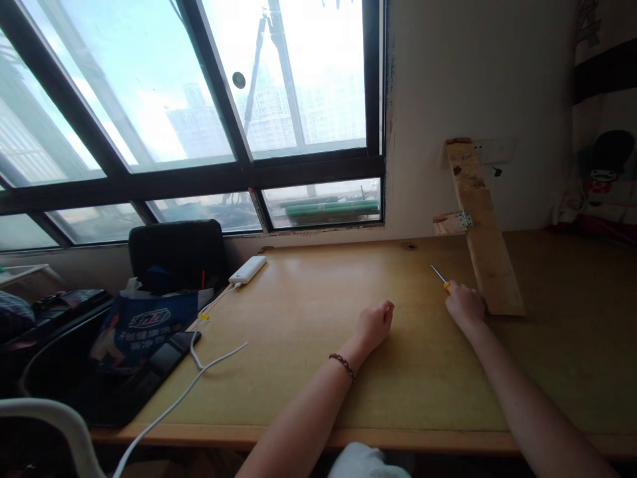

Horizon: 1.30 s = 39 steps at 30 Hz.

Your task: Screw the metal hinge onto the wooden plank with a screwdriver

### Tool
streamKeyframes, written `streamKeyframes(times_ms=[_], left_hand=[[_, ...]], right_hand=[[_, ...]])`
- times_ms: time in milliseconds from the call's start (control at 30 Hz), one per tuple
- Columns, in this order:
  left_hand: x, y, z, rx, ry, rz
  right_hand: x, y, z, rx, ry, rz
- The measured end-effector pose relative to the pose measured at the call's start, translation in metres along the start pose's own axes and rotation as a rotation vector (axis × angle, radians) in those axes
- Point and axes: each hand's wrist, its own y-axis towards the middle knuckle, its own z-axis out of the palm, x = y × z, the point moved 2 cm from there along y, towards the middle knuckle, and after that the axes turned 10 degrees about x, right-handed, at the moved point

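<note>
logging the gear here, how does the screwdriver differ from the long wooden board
The screwdriver is slim, with a metal shaft and yellow handle; the long wooden board is broad, flat and brown. The screwdriver is much smaller than the board. The screwdriver is held in the right hand; the board slants up from the desk. Both are right of the window.

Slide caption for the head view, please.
Right hand gripping a yellow-handled screwdriver beside a wooden board with a metal hinge; left hand curled over the tabletop.
</note>
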Motion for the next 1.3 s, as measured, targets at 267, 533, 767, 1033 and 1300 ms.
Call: streamKeyframes(times_ms=[267, 533, 767, 1033, 1300], left_hand=[[-0.002, -0.001, -0.001, -0.003, 0.048, 0.004], [-0.004, -0.001, -0.001, -0.003, 0.038, 0.035], [-0.002, 0.0, 0.005, 0.038, 0.05, 0.082], [-0.005, 0.0, 0.002, 0.07, 0.028, 0.08], [-0.009, -0.001, -0.001, 0.064, -0.063, 0.052]], right_hand=[[0.017, -0.002, 0.008, -0.026, 0.409, -0.108], [0.063, -0.029, 0.011, 0.046, 0.811, -0.225], [0.061, -0.04, -0.003, 0.064, 0.545, -0.065], [0.069, -0.05, -0.018, 0.17, 0.269, 0.007], [0.066, -0.043, -0.003, 0.144, 0.37, -0.055]])
